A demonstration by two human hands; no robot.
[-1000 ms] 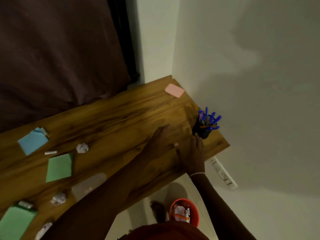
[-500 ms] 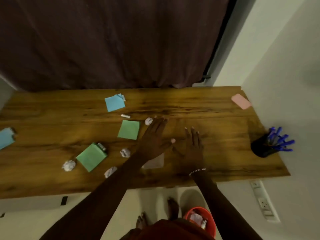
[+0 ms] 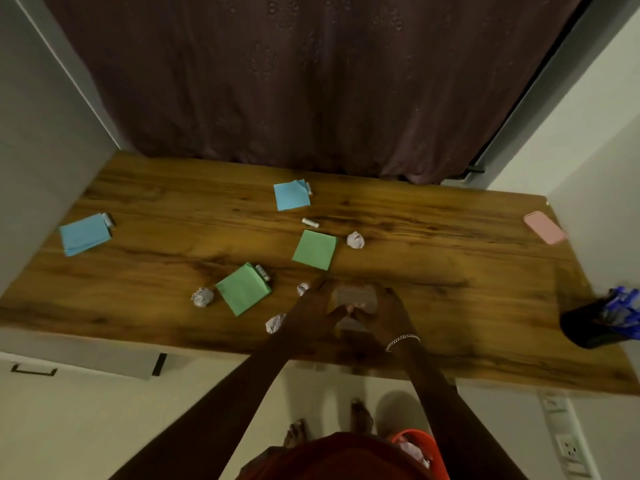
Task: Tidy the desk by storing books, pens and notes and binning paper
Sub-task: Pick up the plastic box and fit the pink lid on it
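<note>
4 paper balls ring both hands, perhaps touching.

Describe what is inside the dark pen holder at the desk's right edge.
Blue pens stand bunched in the pen holder, their capped ends fanning above its rim. The view is blurred, so no count is possible, and the dark wall hides their lower ends and anything at the bottom.

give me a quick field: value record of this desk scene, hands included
surface: wooden desk
left hand: on the clear case, grip unclear
right hand: on the clear case, grip unclear
clear case: between both hands, near front edge
green notes: two pads
blue notes: two pads
crumpled paper: four balls, e.g.
pen cup: right end, blue pens inside
pink item: far right corner
orange bin: on the floor
</note>
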